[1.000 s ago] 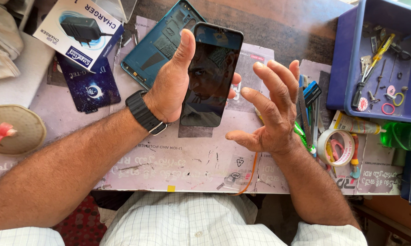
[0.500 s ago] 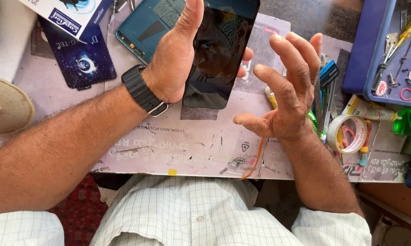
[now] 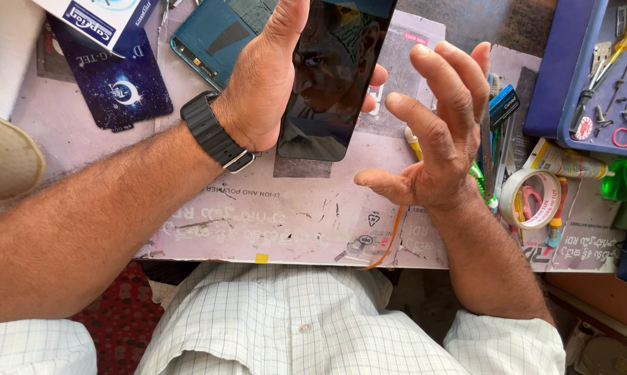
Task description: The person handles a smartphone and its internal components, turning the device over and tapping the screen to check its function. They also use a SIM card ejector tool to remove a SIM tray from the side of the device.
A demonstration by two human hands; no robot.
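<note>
The left hand has its grip clamped on the edges of a glossy black rectangular phone screen panel, lifted above the paper-covered desk with its glass tilted up for viewing, while the right hand hovers just beside it, fingers spread and released, holding nothing.

Bright, even daylight fills the head view, with colours clear and detail sharp on the forearms and the worn mat. Shadows under the hands are soft and short. The glossy dark phone screen mirrors its surroundings without harsh glare. Straight lines bow slightly toward the frame edges.
</note>
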